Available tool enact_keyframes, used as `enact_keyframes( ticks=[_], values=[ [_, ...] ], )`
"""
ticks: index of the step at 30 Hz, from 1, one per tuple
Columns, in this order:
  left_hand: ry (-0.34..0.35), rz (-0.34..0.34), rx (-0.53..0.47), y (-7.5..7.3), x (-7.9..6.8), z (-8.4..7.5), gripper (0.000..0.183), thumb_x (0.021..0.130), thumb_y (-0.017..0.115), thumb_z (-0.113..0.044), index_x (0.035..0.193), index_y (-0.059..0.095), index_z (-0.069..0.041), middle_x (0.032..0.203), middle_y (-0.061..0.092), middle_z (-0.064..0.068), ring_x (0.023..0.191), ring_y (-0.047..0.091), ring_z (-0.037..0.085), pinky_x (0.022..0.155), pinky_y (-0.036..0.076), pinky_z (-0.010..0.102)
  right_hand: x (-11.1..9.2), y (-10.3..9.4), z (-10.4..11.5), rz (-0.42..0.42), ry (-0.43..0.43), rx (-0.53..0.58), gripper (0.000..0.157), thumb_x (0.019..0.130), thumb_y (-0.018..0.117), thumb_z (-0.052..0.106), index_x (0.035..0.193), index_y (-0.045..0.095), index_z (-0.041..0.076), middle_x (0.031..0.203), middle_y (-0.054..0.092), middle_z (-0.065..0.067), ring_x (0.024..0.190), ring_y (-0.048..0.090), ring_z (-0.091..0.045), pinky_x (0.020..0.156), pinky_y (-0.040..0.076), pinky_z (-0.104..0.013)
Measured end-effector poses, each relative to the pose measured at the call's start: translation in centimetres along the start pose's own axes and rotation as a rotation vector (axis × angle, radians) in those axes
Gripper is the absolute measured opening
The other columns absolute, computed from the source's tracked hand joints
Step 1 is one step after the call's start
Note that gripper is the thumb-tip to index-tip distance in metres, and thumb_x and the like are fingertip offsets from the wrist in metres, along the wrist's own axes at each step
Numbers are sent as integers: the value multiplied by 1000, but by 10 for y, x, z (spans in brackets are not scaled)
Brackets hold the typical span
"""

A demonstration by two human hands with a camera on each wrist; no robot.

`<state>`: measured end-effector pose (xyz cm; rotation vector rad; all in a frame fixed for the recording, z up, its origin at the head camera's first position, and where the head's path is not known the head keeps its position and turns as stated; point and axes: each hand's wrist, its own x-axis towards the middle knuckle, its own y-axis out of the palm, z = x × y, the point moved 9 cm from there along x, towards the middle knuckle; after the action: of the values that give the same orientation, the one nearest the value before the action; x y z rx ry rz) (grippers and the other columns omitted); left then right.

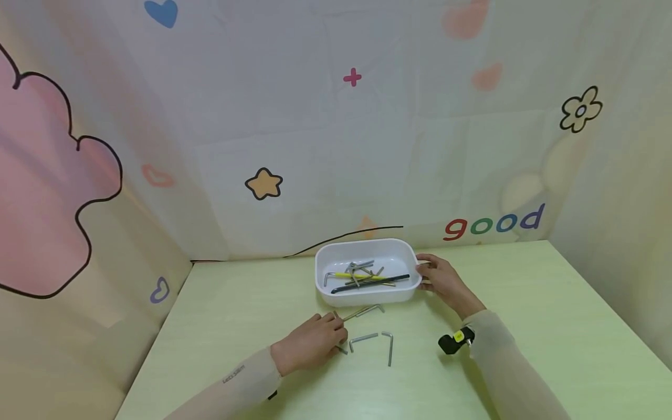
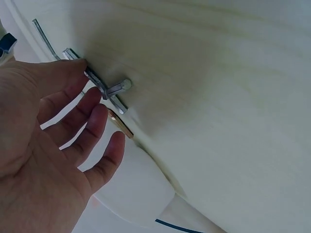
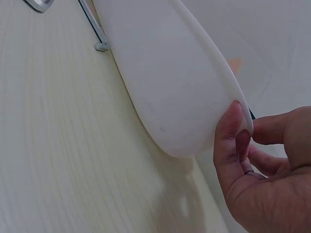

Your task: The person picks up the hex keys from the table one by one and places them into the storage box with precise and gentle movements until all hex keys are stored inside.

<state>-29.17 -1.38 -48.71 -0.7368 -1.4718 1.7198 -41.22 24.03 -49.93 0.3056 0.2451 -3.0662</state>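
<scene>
Pale green-yellow tabletop [image 1: 551, 303] is extending beneath the grip. Creased, pale backdrop [image 1: 315, 87] is hanging beyond it; multicoloured lettering "good" [image 1: 493, 223] is showing rightward. Pink scalloped print [image 1: 47, 192] is spanning the left wall [image 1: 131, 245].

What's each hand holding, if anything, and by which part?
Right hand: the white tray, pinched at the rim of its right end. Left hand: apparently an L-shaped hex key, pinched by its long arm; fingers partly hide the grip.
</scene>
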Motion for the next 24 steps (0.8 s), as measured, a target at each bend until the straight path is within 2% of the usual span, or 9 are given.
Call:
enact_keyframes(
  ticks=[4,9,14,19,24],
  values=[
    [6,2,19,2,1,-2,5,95,64,-26,99,65,-23,99,60,-9,98,53,10,75,44,24,0,0,0,2,-4,6,45,103,45,10,147,37,3,126,48,-20,90,58,-19,73,55,-23],
    [28,-18,124,1,1,-8,7,97,59,-22,100,64,-17,102,61,-5,98,54,12,71,43,23,1,0,-2,0,1,1,45,103,45,10,147,37,3,125,48,-19,90,58,-19,73,55,-23],
    [27,23,199,3,0,-8,12,96,57,-17,106,63,-14,110,61,-1,104,54,14,74,44,24,1,0,-1,2,12,-1,45,104,45,10,147,37,3,123,49,-18,89,58,-18,73,55,-23],
    [1,48,184,3,-1,-4,12,96,56,-16,107,61,-15,110,60,-3,105,53,13,80,45,25,0,0,1,5,4,11,44,103,45,10,146,38,3,121,50,-17,88,59,-18,72,55,-23],
    [1,19,150,-4,-1,-2,16,88,62,-9,103,59,-16,107,59,-4,101,51,13,80,44,25,0,0,1,6,-5,9,45,103,45,10,146,37,2,123,49,-18,89,58,-19,73,55,-23]
  ],
)
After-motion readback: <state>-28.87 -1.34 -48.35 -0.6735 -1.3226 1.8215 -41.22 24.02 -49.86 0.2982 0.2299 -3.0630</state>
